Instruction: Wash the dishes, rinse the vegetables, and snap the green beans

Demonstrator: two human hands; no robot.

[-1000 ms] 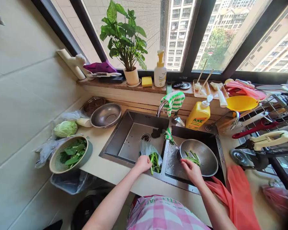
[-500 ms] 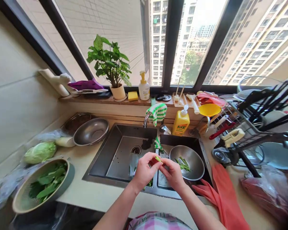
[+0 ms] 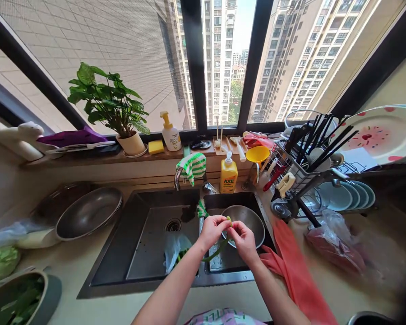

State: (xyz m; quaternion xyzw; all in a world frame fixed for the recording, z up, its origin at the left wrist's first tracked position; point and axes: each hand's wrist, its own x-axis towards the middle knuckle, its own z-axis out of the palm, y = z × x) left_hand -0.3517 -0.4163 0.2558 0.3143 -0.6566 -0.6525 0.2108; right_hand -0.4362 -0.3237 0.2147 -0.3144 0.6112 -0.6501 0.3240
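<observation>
Both hands together, centre of the frame, over the divide of the double sink (image 3: 115, 271). I see the left hand (image 3: 211, 234) and the right hand (image 3: 246, 243) pinching one green stem (image 3: 229, 220) by the fingertips, thumbs near each other. A longer green stalk (image 3: 216, 252) hangs below the fingers; I can't tell whether it is the same piece. Just behind the right hand, a metal bowl (image 3: 248, 221) in the right-hand basin, its inside partly hidden from me. Left of the left forearm, a clear plastic bag (image 3: 173, 247) in the other basin, greens showing at its edge. Red rubber gloves (image 3: 292, 259) lie on the counter, right of the sink. Above centre, a striped cloth (image 3: 194, 166) drapes the tap (image 3: 177, 178); a yellow bottle (image 3: 228, 177) stands right of it. Lower left corner, I note leaves (image 3: 18, 302) in a basket (image 3: 50, 295), cut off by the frame.
</observation>
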